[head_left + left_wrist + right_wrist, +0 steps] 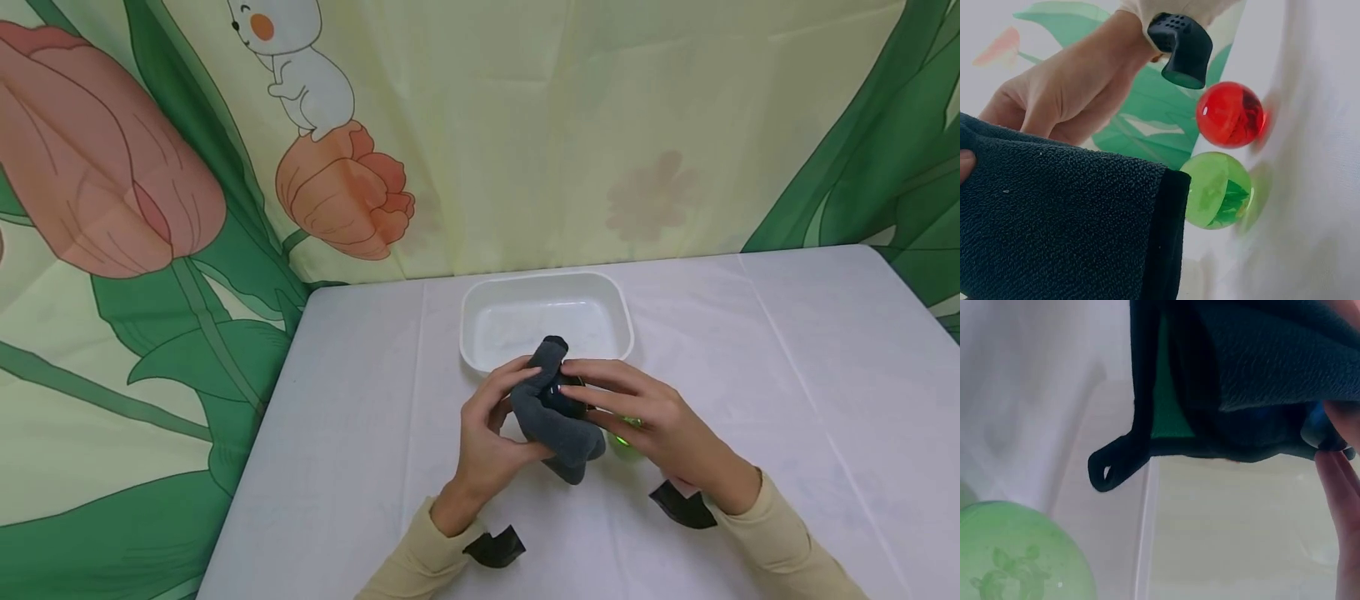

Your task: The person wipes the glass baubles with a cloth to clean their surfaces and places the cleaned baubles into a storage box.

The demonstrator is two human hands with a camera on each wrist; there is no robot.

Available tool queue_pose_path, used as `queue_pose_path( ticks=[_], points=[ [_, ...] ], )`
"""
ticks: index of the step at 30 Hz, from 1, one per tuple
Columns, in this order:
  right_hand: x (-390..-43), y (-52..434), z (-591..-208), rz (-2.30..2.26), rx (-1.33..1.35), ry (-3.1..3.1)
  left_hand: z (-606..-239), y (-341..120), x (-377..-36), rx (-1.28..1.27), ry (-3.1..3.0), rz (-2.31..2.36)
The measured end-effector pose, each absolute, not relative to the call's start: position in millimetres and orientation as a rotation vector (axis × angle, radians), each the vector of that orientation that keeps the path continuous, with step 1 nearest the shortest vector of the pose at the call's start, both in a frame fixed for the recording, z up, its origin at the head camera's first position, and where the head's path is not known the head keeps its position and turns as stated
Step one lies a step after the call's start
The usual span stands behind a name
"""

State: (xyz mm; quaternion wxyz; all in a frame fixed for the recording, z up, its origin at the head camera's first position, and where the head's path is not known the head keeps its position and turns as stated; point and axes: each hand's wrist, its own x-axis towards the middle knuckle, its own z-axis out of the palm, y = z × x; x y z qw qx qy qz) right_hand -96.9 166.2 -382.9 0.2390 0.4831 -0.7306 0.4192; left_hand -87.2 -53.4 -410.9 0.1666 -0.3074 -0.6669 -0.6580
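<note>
- Left grip is clamped on the gray cloth, right grip pinches the dark ball tucked in it, near the white tray.
- Dark ball looks slick, so a loose fold might drop it.
- Stray knuckle could roll the green ball.

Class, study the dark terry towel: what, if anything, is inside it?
What looks like a glossy dark-blue ball sits in the fold of the terry towel, touched by the right hand. The towel and hand cover the rest, so its full outline cannot be seen.
</note>
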Motion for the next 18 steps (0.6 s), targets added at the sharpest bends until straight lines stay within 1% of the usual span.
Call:
queue_pose_path(
  ticks=[13, 16, 18],
  points=[
    [-95.7, 168.6, -386.4, 1.092, 1.278, -2.076, -413.2, -52.1, -85.5, -0.893, -1.937, -1.799],
    [-95.1, 168.9, -385.5, 1.183, 1.248, -2.107, -413.4, -51.8, -85.8, -0.909, -1.925, -1.787],
    [-94.2, 169.6, -384.9, 1.34, 1.211, -2.161, -413.4, -51.9, -86.1, -0.922, -1.921, -1.784]
  ],
)
